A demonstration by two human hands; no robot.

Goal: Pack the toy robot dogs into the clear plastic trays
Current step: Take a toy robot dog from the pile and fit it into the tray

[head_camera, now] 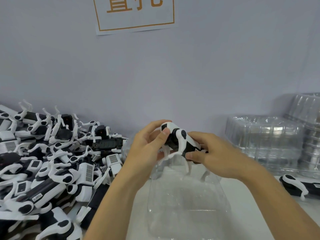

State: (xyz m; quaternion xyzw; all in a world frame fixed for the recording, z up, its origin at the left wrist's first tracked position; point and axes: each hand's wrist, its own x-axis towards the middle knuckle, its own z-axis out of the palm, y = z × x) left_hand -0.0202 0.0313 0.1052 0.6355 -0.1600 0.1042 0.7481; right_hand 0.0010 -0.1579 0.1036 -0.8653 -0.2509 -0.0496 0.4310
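left hand (147, 146) and right hand (210, 153) both gripped one toy robot dog (180, 139) above a clear plastic tray (187, 205) on the bench (251, 213), heap of dogs (52, 161) at left

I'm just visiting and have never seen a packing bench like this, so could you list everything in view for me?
Held toy robot dog: one, white and black, in the air above the clear tray, gripped from both sides.
Clear plastic tray: one, transparent, on the table directly in front of the person, no dog in it yet.
Pile of toy robot dogs: too many to count, white and black, heaped on the left.
Single toy robot dog: one, white and black, lying on the table at right.
Stacks of clear trays: transparent, count unclear, at right against the wall.
Paper sign: one, white with orange border and characters, on the wall.
Table: white.
Left hand: grip on the dog's head end.
Right hand: grip on its rear end.
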